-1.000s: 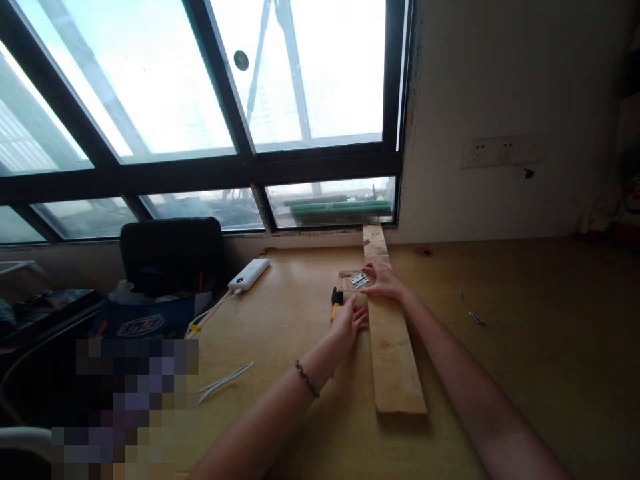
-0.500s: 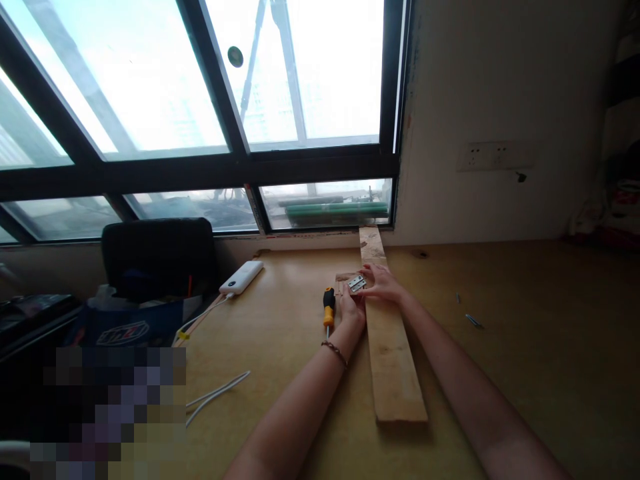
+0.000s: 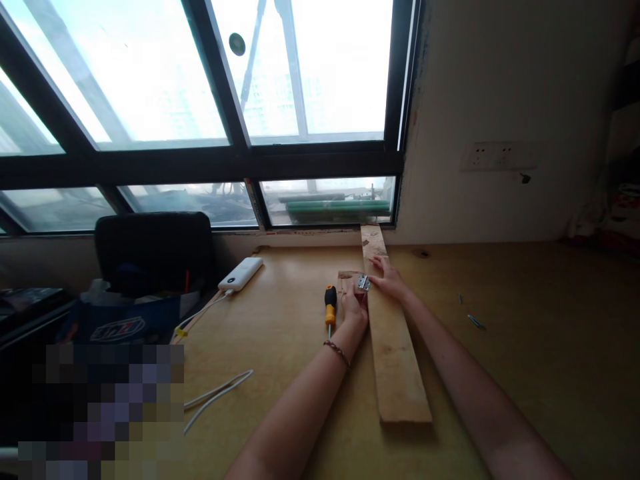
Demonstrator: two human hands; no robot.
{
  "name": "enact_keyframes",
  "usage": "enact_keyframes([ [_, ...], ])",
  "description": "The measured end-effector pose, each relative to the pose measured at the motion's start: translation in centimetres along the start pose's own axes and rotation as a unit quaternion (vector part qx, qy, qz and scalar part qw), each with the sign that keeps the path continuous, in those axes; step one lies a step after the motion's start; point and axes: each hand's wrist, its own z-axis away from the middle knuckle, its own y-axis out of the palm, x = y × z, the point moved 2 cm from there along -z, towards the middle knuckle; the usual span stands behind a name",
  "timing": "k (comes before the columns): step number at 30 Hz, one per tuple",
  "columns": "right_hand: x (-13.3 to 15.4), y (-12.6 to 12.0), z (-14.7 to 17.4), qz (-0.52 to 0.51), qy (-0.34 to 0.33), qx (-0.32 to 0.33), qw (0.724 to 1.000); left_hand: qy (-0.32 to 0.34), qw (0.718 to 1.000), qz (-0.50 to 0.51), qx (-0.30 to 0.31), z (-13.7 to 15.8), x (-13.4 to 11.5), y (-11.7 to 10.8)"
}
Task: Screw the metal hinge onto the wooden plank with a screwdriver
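A small metal hinge (image 3: 363, 283) sits tilted above the join of a long wooden plank (image 3: 397, 363) and a short wood piece (image 3: 346, 275) beside it. My left hand (image 3: 354, 310) is closed at the hinge's lower left, its fingertips on the metal; part of the short piece is hidden behind it. Over the plank, my right hand (image 3: 390, 280) has its fingers spread, with the thumb tip at the hinge's right edge. A screwdriver (image 3: 330, 305) with a black and yellow handle lies left of my left hand, its shaft partly covered by my wrist.
A few screws (image 3: 476, 322) lie on the table (image 3: 290, 320) at right. On the left are a white power bank (image 3: 241, 274) and a white cable (image 3: 220, 393). A black chair (image 3: 153, 250) and blue bag (image 3: 120, 323) stand past the table's left edge. The window (image 3: 310, 80) is behind.
The hinge has turned to a steeper angle and shifted slightly right. My right fingers have spread and moved a little away from it. The view has shifted slightly.
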Motion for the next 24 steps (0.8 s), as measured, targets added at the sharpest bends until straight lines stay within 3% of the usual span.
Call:
enact_keyframes([
  [3, 0.3, 0.1, 0.0, 0.022, -0.006, -0.014, 1.000, 0.009, 0.985, 0.167, -0.044, 0.0, 0.1, 0.0],
  [7, 0.7, 0.2, 0.0, 0.060, -0.004, -0.036, 0.998, -0.002, 0.972, 0.231, -0.051, 0.0, 0.3, 0.0],
  [12, 1.2, 0.5, 0.1, 0.112, 0.014, -0.060, 0.992, 0.001, 0.973, 0.223, -0.053, -0.3, 0.6, -0.2],
  [18, 1.0, 0.5, 0.0, 0.132, 0.023, -0.077, 0.988, 0.051, 0.983, 0.170, -0.051, -0.4, 1.1, -0.3],
  [24, -0.5, 0.0, -0.1, 0.029, 0.005, 0.000, 1.000, 0.060, 0.990, 0.106, -0.067, -0.2, 1.2, -0.6],
])
